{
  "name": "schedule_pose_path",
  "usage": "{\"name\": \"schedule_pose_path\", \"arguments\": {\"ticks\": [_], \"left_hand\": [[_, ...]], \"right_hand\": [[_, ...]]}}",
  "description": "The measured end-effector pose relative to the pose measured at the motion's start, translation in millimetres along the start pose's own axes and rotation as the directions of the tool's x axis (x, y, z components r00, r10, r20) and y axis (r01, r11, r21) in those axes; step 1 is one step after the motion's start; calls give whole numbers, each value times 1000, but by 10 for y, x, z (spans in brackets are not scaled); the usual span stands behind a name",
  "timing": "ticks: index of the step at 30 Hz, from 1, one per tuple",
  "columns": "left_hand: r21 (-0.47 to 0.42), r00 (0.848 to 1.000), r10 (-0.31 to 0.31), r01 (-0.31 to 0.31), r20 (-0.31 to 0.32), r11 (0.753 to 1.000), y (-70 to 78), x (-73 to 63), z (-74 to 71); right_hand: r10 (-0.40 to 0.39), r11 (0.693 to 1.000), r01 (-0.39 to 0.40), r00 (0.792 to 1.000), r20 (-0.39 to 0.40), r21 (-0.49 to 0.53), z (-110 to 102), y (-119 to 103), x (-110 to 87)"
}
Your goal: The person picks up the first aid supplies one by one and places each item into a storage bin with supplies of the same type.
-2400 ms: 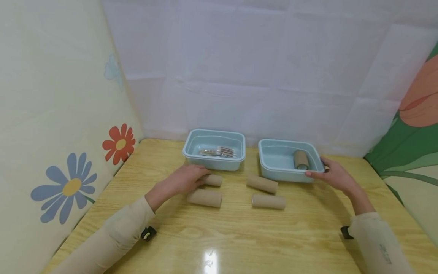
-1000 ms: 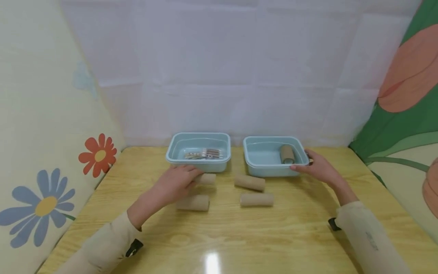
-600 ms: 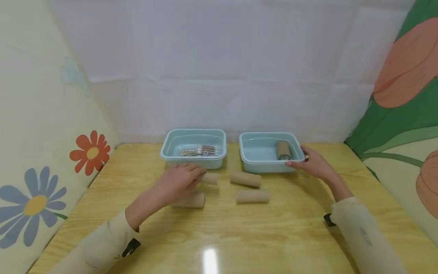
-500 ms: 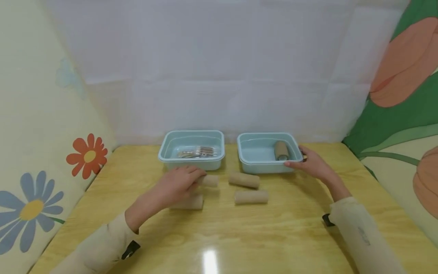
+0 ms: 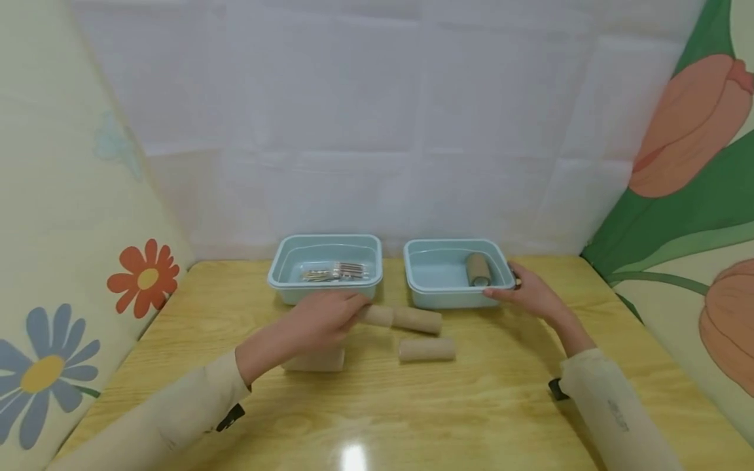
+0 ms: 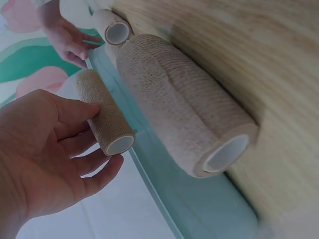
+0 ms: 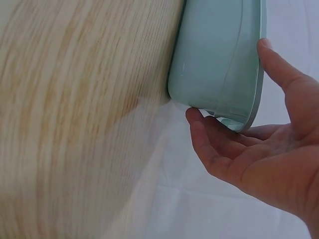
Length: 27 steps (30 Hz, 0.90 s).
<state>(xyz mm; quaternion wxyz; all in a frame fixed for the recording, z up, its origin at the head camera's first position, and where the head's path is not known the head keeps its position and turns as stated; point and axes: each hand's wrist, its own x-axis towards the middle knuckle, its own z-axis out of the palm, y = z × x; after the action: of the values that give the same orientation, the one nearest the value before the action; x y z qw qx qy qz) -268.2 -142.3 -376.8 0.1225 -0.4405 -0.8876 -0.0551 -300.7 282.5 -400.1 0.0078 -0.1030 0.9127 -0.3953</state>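
Note:
My left hand (image 5: 323, 318) pinches a tan bandage roll (image 6: 104, 113) with a white core between thumb and fingers, raised off the table. In the head view this held roll (image 5: 377, 315) overlaps the end of another bandage roll (image 5: 418, 320) on the table. Nearer to me lie a third roll (image 5: 427, 349) and a fourth roll (image 5: 315, 361), partly hidden below my left hand. With my right hand (image 5: 533, 294) I grip the right corner of a light blue bin (image 5: 448, 299), thumb on the rim, fingers under it outside. One roll (image 5: 478, 268) lies inside that bin.
A second light blue bin (image 5: 288, 294) on the left holds thin stick-like items (image 5: 336, 271) in clear wrap. Both bins stand at the back of the wooden table (image 5: 471, 412), before a white cloth (image 5: 341, 124). Flower-patterned panels flank the table.
My left hand has lifted a bandage roll from the table and carried it right, toward the rolls before the right bin. My right hand keeps its grip on that bin; the head view has turned.

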Motion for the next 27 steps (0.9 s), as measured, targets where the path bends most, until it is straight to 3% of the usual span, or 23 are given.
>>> {"name": "schedule_pose_path", "arguments": {"ticks": [5,14,21,27], "left_hand": [[-18,996,-16,18,85,1000,109,225,-68],[0,995,58,-58,79,998,308,613,-177],[65,991,-2,-7,135,998,318,908,-233],[4,979,-81,82,188,997,226,1164,-206]], "right_hand": [[-4,1000,4,1000,-9,2,-11,-8,-21],[-36,999,36,999,-18,-7,4,20,12],[-24,1000,23,999,-23,-10,-2,-3,26],[-26,1000,26,999,-21,-3,-10,-15,4]]}}
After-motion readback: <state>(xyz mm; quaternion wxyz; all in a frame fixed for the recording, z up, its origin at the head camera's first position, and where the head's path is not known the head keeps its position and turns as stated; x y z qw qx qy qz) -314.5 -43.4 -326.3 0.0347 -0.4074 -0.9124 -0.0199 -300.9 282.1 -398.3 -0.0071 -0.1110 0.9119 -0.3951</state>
